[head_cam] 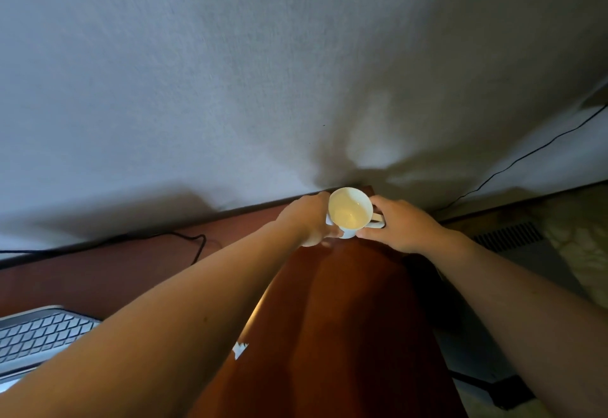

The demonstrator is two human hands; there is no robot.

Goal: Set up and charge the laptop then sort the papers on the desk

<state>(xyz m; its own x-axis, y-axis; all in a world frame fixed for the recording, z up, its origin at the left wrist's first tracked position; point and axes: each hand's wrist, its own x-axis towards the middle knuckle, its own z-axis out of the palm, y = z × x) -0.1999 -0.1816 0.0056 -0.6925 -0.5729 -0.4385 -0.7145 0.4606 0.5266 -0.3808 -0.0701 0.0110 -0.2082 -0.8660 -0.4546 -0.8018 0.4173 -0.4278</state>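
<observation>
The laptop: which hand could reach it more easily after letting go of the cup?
Probably the left hand. The laptop lies on the left arm's side, while the right hand holds the cup near its handle, farther away.

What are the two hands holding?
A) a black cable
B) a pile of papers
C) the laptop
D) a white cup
D: the left hand and the right hand both curl around the white cup at the far end of the desk, while the laptop lies untouched at the lower left.
</observation>
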